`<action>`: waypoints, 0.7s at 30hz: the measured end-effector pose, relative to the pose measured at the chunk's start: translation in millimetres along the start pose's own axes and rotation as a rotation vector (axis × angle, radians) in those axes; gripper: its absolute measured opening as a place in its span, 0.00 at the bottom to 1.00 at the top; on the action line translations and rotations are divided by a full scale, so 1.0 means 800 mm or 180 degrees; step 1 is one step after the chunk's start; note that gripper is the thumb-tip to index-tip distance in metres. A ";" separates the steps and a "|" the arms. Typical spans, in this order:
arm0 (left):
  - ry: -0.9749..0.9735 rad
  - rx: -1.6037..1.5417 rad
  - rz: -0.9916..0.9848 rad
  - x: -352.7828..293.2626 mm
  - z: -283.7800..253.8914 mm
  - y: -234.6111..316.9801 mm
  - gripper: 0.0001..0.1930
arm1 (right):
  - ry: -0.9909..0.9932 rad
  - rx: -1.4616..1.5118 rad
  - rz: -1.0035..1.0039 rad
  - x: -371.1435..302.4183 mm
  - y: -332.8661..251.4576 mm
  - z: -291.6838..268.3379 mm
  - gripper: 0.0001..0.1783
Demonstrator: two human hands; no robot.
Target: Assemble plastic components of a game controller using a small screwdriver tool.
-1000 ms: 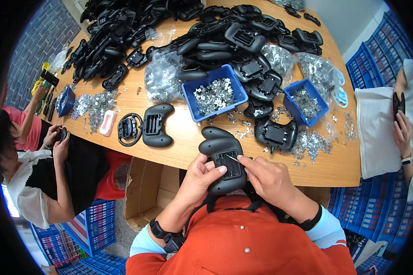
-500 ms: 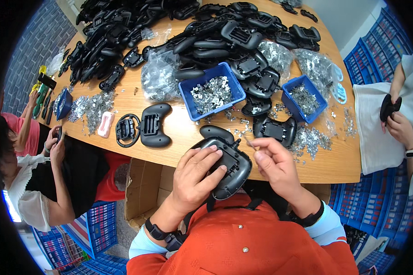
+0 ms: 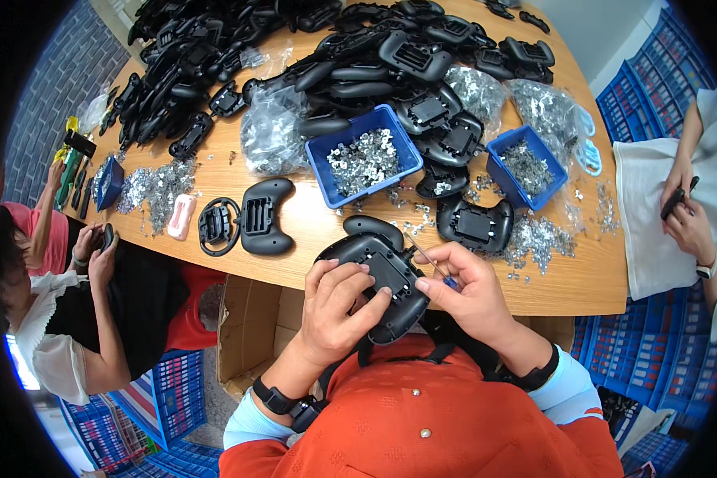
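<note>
At the table edge, left fingers around black controller, right fingers around thin tool.

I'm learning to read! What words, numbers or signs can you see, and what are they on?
None can be read.
Held controller: no readable marks.
Blue bin with metal bits: none seen.
White-banded watch at right: too small.
Blue patterned stacks: too blurred to tell.

Left grip palm-down, fingers bent, right grip pinched, thumb opposing fingers, forearms angled inward
</note>
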State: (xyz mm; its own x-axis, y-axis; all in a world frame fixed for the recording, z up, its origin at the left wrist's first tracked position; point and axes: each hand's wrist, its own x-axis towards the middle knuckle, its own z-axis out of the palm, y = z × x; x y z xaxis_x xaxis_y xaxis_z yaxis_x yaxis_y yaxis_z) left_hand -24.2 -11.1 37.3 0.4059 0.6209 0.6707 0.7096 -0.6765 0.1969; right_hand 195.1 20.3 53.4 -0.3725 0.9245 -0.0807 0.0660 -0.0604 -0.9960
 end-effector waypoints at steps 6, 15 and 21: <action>0.0000 0.0017 -0.0098 -0.005 -0.001 0.002 0.15 | 0.0158 -0.0904 -0.0567 -0.003 -0.013 -0.008 0.11; 0.0138 -0.0355 -0.0368 -0.016 0.005 -0.005 0.07 | -0.0548 -0.2214 -0.1036 -0.019 -0.021 -0.038 0.13; 0.0229 -0.0701 -0.0351 -0.016 0.010 -0.007 0.09 | -0.0690 -0.2542 -0.1268 -0.017 -0.027 -0.039 0.11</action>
State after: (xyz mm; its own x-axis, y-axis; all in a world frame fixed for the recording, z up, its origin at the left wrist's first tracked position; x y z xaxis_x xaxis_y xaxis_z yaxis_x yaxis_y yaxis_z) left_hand -29.1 -12.0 21.5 0.2855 0.6713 0.6841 0.6014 -0.6812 0.4175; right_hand 227.7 20.6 77.0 -0.6649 0.7256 0.1770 0.4856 0.6000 -0.6358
